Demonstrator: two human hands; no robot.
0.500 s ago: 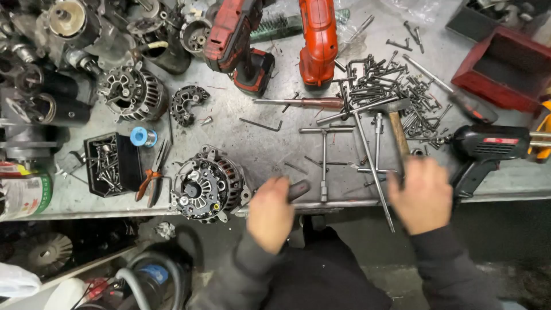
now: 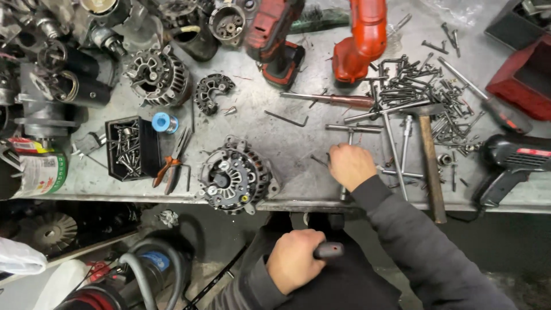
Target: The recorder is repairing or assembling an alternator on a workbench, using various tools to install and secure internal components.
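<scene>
Since the earlier frame the left hand (image 2: 294,267) has dropped below the bench edge, fist closed on a dark tool handle (image 2: 329,250); the right hand (image 2: 350,165) has moved to frame centre, curled over a T-handle wrench (image 2: 351,133), grip uncertain. Wrench: grey steel, flat on the bench. Left-centre, a black tray (image 2: 150,146) holds loose screws.

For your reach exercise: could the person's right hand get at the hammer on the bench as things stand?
Probably yes. The right hand rests on the bench by a T-handled wrench, and the hammer lies just to its right, with only thin rods between.
</scene>
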